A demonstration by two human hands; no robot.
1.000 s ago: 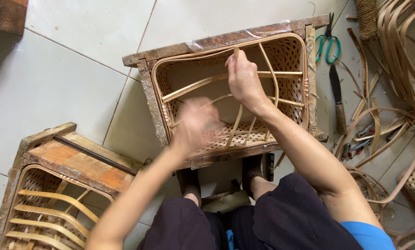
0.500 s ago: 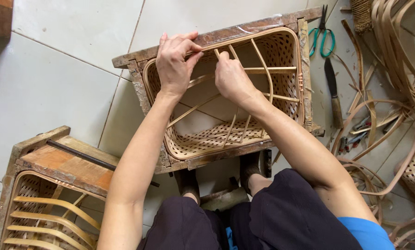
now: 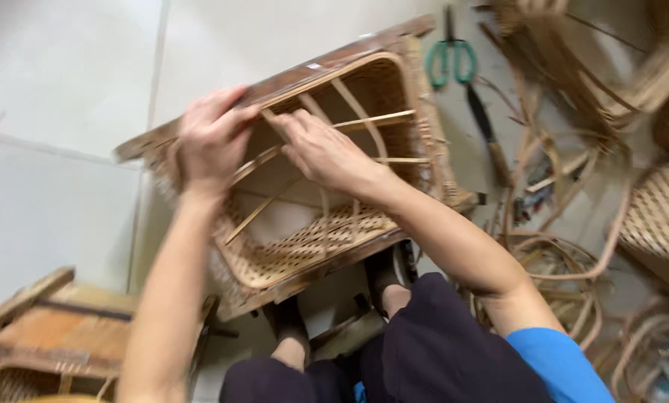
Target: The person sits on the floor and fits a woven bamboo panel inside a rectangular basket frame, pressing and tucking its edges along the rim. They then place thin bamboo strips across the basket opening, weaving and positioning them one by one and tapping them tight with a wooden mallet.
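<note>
Both hands at the far rim of a half-woven basket on the floor.
The basket (image 3: 305, 231) sits in a wooden frame (image 3: 200, 127) on the tiled floor (image 3: 58, 194); left hand (image 3: 211, 142) grips the rim, right hand (image 3: 323, 149) pinches a cane strip (image 3: 375, 119), which likely needs threading next.

Single view only, worn on the head, aimed almost straight down over the lap and onto the tiled floor (image 3: 66, 97). Close in — forearms run up from the bottom edge, left hand (image 3: 209, 142) and right hand (image 3: 321, 149) meeting just above centre over the wooden-framed woven basket (image 3: 327, 239). Knees and feet at the bottom edge, directly beneath the lens. Tilted slightly, so floor joints and basket frame run on a slant. Takes in a second framed basket (image 3: 47, 336) at the lower left corner, green-handled scissors (image 3: 451, 60) near the top edge, loose rattan strips (image 3: 573, 261) along the right side — somewhat motion-blurred. No other view to share ground with.
</note>
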